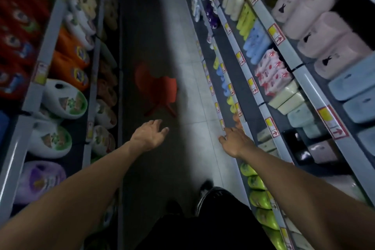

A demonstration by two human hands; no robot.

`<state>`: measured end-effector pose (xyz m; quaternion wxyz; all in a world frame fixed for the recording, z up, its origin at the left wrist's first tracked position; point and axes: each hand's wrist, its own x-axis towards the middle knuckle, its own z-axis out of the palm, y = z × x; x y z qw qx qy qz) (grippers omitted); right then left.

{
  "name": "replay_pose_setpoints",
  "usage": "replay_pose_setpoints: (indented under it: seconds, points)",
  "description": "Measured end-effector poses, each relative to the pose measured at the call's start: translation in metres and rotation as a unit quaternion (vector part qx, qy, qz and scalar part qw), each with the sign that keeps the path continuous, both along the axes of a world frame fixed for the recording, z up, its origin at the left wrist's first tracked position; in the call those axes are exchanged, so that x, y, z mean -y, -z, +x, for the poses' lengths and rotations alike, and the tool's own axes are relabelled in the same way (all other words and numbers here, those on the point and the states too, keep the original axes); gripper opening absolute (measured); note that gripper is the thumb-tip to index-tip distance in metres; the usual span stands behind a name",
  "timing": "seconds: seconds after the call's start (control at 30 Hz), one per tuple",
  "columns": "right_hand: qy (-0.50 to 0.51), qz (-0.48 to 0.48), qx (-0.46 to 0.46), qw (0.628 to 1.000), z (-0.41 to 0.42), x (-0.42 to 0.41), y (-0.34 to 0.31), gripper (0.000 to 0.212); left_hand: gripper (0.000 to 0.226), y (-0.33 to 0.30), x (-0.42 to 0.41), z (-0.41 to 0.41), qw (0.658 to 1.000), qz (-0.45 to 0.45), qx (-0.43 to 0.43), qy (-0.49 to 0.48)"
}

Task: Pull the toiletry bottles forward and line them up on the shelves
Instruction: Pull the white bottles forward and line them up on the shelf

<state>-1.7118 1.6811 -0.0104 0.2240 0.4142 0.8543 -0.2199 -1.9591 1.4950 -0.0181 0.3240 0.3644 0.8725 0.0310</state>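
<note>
Two shelf runs flank our aisle, bottles (259,199) low on the right | step: reaching in | right hand (233,142) spread at the shelf edge (223,126), left hand (151,135) loose, both empty | next, we judge: grasp a bottle.

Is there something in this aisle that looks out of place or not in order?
Yes. A red stool stands in the middle of the aisle floor, away from any shelf. On the right shelves, a dark gap breaks the row of pastel bottles, so that facing looks unfilled.

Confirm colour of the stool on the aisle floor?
Red-orange stool, dim in shadow; head view, the only one.
</note>
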Motion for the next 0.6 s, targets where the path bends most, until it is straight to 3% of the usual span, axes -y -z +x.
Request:
replay_pose_setpoints:
  seconds: [0.4, 0.6]
  points:
    - [0.006, -0.004, -0.006, 1.000, -0.111, -0.200, 0.038, 0.060, 0.066, 0.008, -0.209, -0.108, 0.999, -0.015, -0.009, 0.027]
    - [0.022, -0.030, -0.024, 0.999, -0.158, -0.304, 0.032, 0.060, 0.077, 0.011, -0.314, -0.154, 0.999, -0.015, -0.022, 0.037]
